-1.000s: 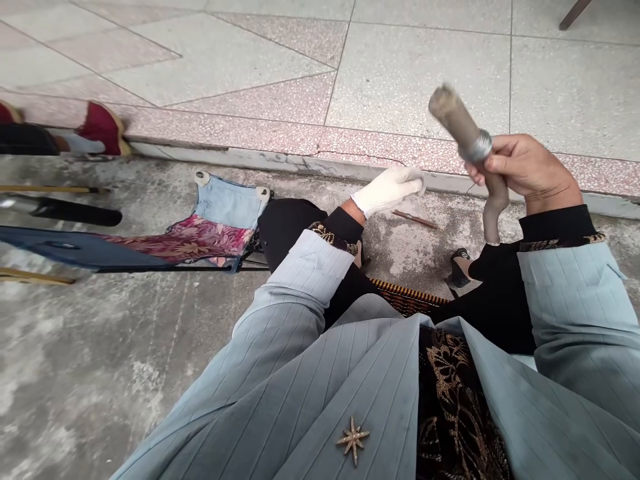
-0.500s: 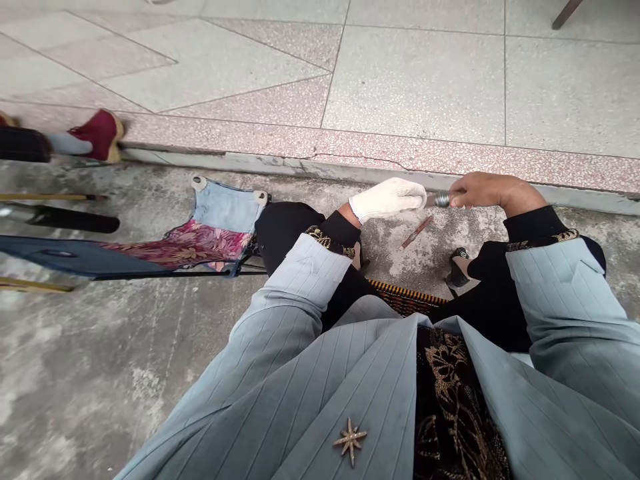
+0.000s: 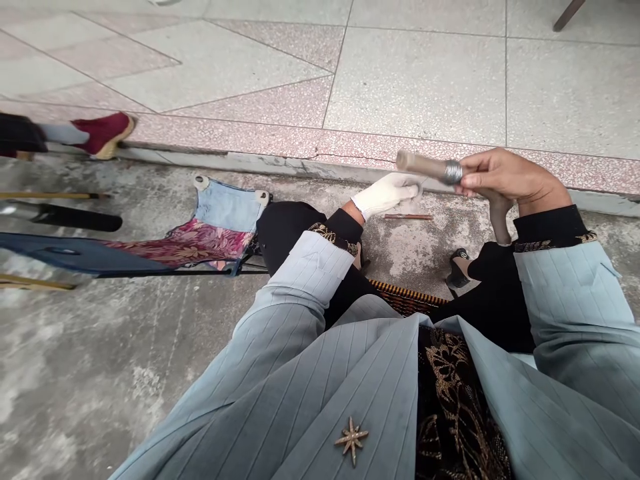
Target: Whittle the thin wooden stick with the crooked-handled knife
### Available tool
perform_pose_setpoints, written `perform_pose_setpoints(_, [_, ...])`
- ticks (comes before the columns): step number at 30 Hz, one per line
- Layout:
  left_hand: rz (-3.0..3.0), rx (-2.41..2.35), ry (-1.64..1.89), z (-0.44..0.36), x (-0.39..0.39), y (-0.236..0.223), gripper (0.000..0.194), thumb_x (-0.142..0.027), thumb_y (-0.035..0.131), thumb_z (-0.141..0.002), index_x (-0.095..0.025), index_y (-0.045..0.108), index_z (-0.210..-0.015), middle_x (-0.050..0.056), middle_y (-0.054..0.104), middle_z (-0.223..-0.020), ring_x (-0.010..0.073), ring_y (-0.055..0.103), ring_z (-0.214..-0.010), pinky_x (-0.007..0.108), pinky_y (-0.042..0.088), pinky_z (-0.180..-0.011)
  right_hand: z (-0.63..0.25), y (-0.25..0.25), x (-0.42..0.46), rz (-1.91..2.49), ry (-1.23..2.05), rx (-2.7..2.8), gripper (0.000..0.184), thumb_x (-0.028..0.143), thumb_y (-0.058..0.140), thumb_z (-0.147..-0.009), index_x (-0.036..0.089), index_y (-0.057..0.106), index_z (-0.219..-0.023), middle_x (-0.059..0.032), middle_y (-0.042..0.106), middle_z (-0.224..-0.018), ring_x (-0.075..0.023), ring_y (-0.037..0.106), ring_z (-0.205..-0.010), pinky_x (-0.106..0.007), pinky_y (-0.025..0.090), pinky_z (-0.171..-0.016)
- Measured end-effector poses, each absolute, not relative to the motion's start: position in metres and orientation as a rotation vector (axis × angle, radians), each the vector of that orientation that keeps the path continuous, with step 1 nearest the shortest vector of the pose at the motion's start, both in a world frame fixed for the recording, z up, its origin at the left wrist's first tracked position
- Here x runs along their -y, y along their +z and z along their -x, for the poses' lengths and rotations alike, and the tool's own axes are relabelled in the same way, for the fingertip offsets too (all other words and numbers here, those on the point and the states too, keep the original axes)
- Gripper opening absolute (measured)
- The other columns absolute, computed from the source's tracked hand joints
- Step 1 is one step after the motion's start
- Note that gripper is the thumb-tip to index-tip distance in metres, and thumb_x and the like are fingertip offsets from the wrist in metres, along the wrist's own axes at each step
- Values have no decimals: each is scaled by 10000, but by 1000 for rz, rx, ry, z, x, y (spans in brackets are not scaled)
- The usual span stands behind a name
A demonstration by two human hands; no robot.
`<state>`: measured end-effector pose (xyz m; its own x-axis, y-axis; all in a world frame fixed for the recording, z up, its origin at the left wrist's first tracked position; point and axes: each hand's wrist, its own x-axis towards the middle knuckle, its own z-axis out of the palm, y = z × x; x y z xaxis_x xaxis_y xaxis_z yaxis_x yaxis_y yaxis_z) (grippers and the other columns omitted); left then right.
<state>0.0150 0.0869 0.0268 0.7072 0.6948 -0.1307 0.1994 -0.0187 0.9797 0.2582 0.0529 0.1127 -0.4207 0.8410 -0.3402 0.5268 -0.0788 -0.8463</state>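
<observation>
My right hand [image 3: 517, 177], bare, grips a crooked wooden mallet [image 3: 423, 164] by its bent handle. Silvery wire [image 3: 453, 173] is wound round it just ahead of my fingers. The thick end points left, raised above my other hand and slightly blurred. On my left hand [image 3: 387, 195] is a white knit glove; its fingers are closed together low over the concrete, and what they hold, if anything, is hidden. A thin reddish-brown stick [image 3: 409, 217] appears just below the gloved fingers, against the ground.
A raised terrazzo step [image 3: 280, 142] runs across in front of me. To my left stands a folding stool [image 3: 215, 230] with denim and floral cloth. Beyond it are a person's red shoe [image 3: 103, 133] and a black-handled tool [image 3: 80, 217]. A woven seat [image 3: 410, 300] is under me.
My right hand brought the mallet down to the gloved hand, then lifted it partway up again. The thin stick turned between frames and now lies level. My left hand stayed nearly in place.
</observation>
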Motion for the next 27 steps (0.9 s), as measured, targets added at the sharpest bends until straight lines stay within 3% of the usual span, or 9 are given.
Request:
perform_pose_setpoints(5, [-1535, -480, 318, -22, -75, 22, 244, -347, 583, -872, -125, 637, -787, 31, 615, -735, 50, 426, -520, 206, 346, -510, -252, 90, -65, 1708, 1168, 1586, 244, 414, 668, -829, 172, 681, -856, -73, 660, -786, -171, 580, -693, -324, 505, -672])
perform_pose_setpoints(9, [-1609, -473, 275, -20, -74, 25, 284, -402, 598, -848, -131, 650, -782, 16, 605, -693, 62, 445, -522, 214, 356, -526, -250, 69, -73, 2042, 967, 2030, 216, 343, 728, -758, 171, 725, -888, -63, 664, -779, -211, 604, -742, -346, 471, -682])
perform_pose_setpoints(11, [-1681, -523, 310, -17, -77, 24, 275, -395, 612, -832, -126, 661, -801, 17, 616, -709, 79, 492, -577, 218, 384, -566, -251, 70, -72, 1999, 1210, 2312, 192, 343, 755, -724, 190, 745, -840, -48, 664, -743, -217, 607, -741, -342, 461, -684])
perform_pose_setpoints(13, [-1736, -559, 332, -13, -81, 23, 244, -363, 627, -817, -123, 665, -816, 17, 625, -735, 89, 516, -624, 220, 399, -597, -255, 79, -67, 1755, 1652, 2458, 203, 364, 776, -700, 208, 758, -827, -29, 664, -725, -198, 598, -713, -323, 460, -674])
perform_pose_setpoints(16, [-1701, -578, 366, -11, -85, 21, 216, -338, 612, -833, -128, 656, -853, 15, 621, -762, 79, 500, -611, 217, 400, -591, -263, 99, -58, 1380, 2010, 2307, 307, 436, 792, -678, 229, 763, -904, -11, 681, -795, -176, 592, -726, -305, 477, -691])
perform_pose_setpoints(22, [-1533, -590, 467, -16, -84, 20, 188, -301, 530, -883, -142, 603, -815, 15, 571, -722, 60, 416, -536, 199, 321, -504, -274, 106, -58, 1294, 1428, 1541, 248, 451, 738, -786, 212, 675, -810, -35, 643, -816, -146, 544, -693, -312, 479, -721])
perform_pose_setpoints(27, [-1632, -550, 349, -22, -74, 18, 224, -353, 562, -832, -149, 602, -750, -9, 537, -659, 65, 389, -514, 214, 318, -514, -268, 86, -66, 1348, 1335, 1316, 262, 449, 721, -793, 210, 617, -766, -46, 609, -802, -152, 550, -687, -319, 502, -700])
